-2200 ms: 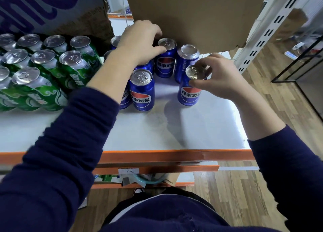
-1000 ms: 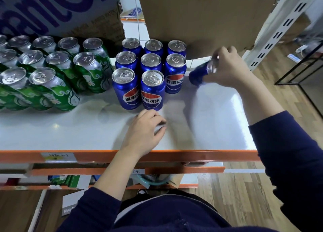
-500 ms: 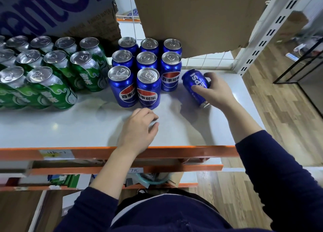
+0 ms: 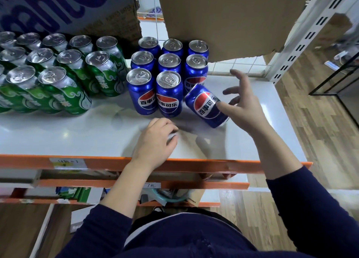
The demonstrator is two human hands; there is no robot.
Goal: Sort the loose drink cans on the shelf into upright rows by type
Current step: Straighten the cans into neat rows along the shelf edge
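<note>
One blue cola can (image 4: 206, 106) lies tilted on the white shelf (image 4: 77, 133), its upper end against the upright blue cans (image 4: 169, 94), which stand in three rows to its left. My right hand (image 4: 244, 110) is just right of this can with fingers spread wide; only the thumb touches its side. My left hand (image 4: 155, 143) rests on the shelf in front of the blue cans, fingers curled under, holding nothing. Several green cans (image 4: 64, 90) stand upright in rows at the left.
A cardboard box (image 4: 223, 18) hangs low over the back right of the shelf, above the rear blue cans. Another printed box (image 4: 68, 9) sits over the green cans. The orange shelf edge (image 4: 97, 163) runs along the front. A white perforated upright (image 4: 303, 38) stands at the right.
My right hand brought a blue can from the back right toward the blue block, laid it tilted and opened its fingers. My left hand came back from the cans and stays on the shelf.
</note>
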